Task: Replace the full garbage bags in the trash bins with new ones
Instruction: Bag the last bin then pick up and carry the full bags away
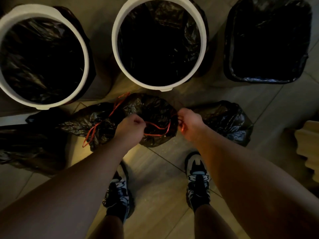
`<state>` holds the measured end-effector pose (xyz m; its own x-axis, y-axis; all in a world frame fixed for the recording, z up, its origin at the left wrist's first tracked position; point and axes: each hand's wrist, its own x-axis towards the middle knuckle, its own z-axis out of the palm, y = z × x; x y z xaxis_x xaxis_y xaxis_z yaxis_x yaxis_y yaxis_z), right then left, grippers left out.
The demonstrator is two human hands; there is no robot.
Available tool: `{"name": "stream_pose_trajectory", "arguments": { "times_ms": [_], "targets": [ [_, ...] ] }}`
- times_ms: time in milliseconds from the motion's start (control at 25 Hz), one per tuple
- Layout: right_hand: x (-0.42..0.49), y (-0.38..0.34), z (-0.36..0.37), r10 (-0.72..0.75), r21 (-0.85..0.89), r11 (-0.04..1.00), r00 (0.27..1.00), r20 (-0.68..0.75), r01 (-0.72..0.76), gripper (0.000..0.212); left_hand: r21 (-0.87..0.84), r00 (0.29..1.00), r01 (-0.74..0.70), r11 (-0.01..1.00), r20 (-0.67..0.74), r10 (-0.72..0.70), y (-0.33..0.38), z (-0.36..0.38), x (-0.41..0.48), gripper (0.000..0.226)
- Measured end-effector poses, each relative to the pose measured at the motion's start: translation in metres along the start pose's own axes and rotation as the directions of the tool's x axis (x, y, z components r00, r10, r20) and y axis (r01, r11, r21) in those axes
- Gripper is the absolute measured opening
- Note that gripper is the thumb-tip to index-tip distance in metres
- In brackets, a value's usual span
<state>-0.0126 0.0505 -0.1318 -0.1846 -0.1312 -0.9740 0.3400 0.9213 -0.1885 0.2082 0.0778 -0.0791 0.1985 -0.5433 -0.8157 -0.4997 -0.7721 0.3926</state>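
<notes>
Garbage bags fill your view, so take them from the left. At the far left a dark full bag [29, 145] slumps on the tiled floor [155, 169], partly in shadow. Above it stands a round bin with a white rim [86, 54], lined with a black bag whose edge hangs over the far side. Just right of the slumped bag lies a tied black bag [96, 121] with a red drawstring [91, 133] looped loose over its top.

Your left hand [130, 130] is closed in a fist on the red cord [155, 125] of the middle bag [151, 107], which sits on the floor directly in front of the second white-rimmed round bin [114, 40]. That bin also carries a black liner. The cord runs slack across the bag's gathered mouth to your right hand [189, 123], whose fingers are pinched shut on the other end of the same cord. Both hands are at the bag's top, one at each side.

Right of your right hand another black bag [227, 121] rests on the floor, close to your wrist. Behind it, at the upper right, a rectangular dark bin [231, 69] holds a black liner folded over its rim. Below the hands your two shoes [198, 183] stand apart on the tiles. At the right edge a pale wooden shape [307, 144] shows; you cannot tell what it is.
</notes>
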Motion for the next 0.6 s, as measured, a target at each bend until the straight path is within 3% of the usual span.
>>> {"name": "stream_pose_trajectory", "arguments": {
  "times_ms": [40, 120, 200, 280, 360, 440, 520, 600],
  "targets": [
    [-0.006, -0.001, -0.005, -0.009, 0.083, 0.997, 0.999, 0.051, 0.004, 0.01, -0.223, 0.998, 0.046, 0.974, -0.025, -0.053, 0.005, -0.001, -0.005, 0.007],
    [-0.02, -0.001, -0.014, -0.046, 0.166, 0.986, 0.987, 0.155, 0.02, 0.014, -0.629, 0.994, 0.072, 0.774, -0.022, -0.11, 0.014, -0.006, -0.016, 0.008],
    [-0.038, -0.001, -0.021, -0.08, 0.222, 0.975, 0.968, 0.238, 0.026, 0.016, -0.85, 0.995, 0.078, 0.521, 0.033, -0.095, 0.025, -0.015, -0.032, 0.011],
    [-0.059, 0.0, -0.03, -0.098, 0.276, 0.961, 0.955, 0.281, 0.018, 0.029, -0.932, 0.992, 0.127, 0.34, 0.116, -0.052, 0.031, -0.023, -0.05, 0.006],
    [-0.08, -0.003, -0.045, -0.114, 0.323, 0.946, 0.954, 0.276, 0.02, 0.033, -0.938, 0.985, 0.17, 0.302, 0.174, -0.014, 0.038, -0.031, -0.068, 0.02],
    [-0.103, -0.006, -0.063, -0.146, 0.345, 0.937, 0.96, 0.24, 0.056, 0.016, -0.931, 0.983, 0.165, 0.325, 0.182, 0.02, 0.043, -0.04, -0.086, 0.036],
    [-0.124, -0.009, -0.077, -0.202, 0.268, 0.95, 0.97, 0.133, 0.162, 0.022, -0.924, 0.982, 0.15, 0.352, 0.181, 0.055, 0.049, -0.046, -0.103, 0.036],
    [-0.151, -0.009, -0.083, -0.312, 0.113, 0.946, 0.948, 0.058, 0.304, 0.027, -0.884, 0.978, 0.145, 0.445, 0.198, 0.073, 0.059, -0.046, -0.122, 0.041]
  ]
}}
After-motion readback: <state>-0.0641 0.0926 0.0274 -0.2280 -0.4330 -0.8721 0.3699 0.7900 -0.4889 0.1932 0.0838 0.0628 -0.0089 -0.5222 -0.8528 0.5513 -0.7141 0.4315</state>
